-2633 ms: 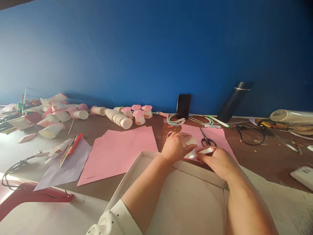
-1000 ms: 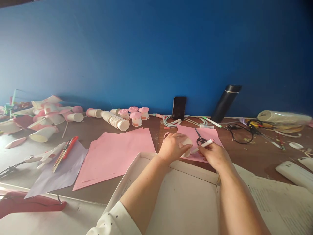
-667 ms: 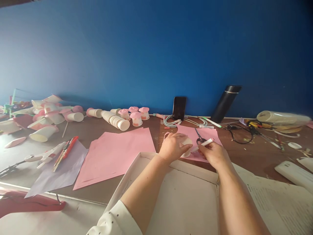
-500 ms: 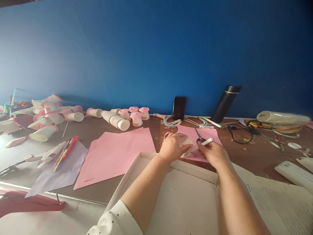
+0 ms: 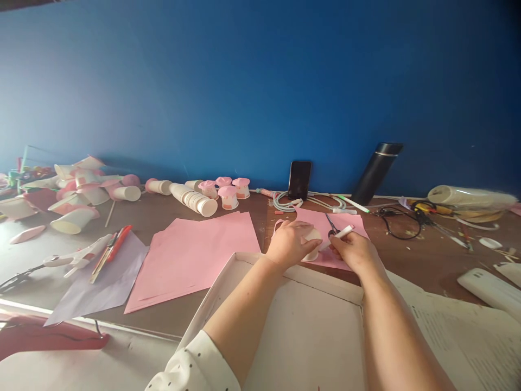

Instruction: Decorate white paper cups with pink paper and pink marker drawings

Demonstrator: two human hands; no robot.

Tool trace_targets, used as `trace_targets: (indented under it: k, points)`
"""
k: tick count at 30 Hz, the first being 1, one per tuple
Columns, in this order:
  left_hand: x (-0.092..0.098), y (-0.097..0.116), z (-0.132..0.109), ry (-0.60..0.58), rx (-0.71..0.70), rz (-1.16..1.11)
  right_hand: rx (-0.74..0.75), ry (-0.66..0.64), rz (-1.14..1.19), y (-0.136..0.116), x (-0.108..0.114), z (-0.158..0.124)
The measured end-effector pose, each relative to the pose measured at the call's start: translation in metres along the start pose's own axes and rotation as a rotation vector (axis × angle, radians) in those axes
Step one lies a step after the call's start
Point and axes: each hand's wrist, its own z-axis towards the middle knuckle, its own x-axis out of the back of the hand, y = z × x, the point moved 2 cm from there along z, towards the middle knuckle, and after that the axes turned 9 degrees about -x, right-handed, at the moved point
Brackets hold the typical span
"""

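Note:
My left hand (image 5: 290,243) is closed round a white paper cup (image 5: 312,251), most of which it covers. In my right hand (image 5: 356,251) a white marker pen (image 5: 345,232) is pinched, its tip end pointing toward the cup. Under both hands lies a pink paper sheet (image 5: 358,221), with dark-handled scissors (image 5: 331,224) on it just beyond the cup. A shallow white box lid (image 5: 317,326) sits below my forearms.
Left of my hands are pink sheets (image 5: 195,255), a red utility knife (image 5: 110,252) and a glue gun (image 5: 77,256). Behind stand pink-topped cups (image 5: 228,198), stacked cups (image 5: 193,200), a phone (image 5: 299,180) and a leaning black flask (image 5: 376,174). Cables (image 5: 401,222) lie right.
My right hand and the marker have shifted slightly left, closer to the cup. My left hand keeps its hold on the cup.

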Motion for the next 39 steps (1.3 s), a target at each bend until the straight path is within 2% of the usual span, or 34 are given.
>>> trace_targets:
  k: [10, 22, 29, 39]
  points:
    - [0.0, 0.0, 0.001, 0.009, 0.009, -0.007, 0.04, 0.003, -0.051, -0.014, 0.002, 0.002]
    - [-0.002, -0.002, 0.0, 0.045, -0.041, -0.005, 0.015, -0.046, -0.056, -0.014, -0.004, 0.019]
    - [-0.003, -0.003, 0.001, 0.028, -0.029, 0.021, 0.02, -0.044, -0.078, -0.018, -0.006, 0.022]
    - [-0.001, -0.002, 0.0, 0.03, 0.002, -0.054, 0.029, -0.057, -0.123, -0.024, -0.007, 0.027]
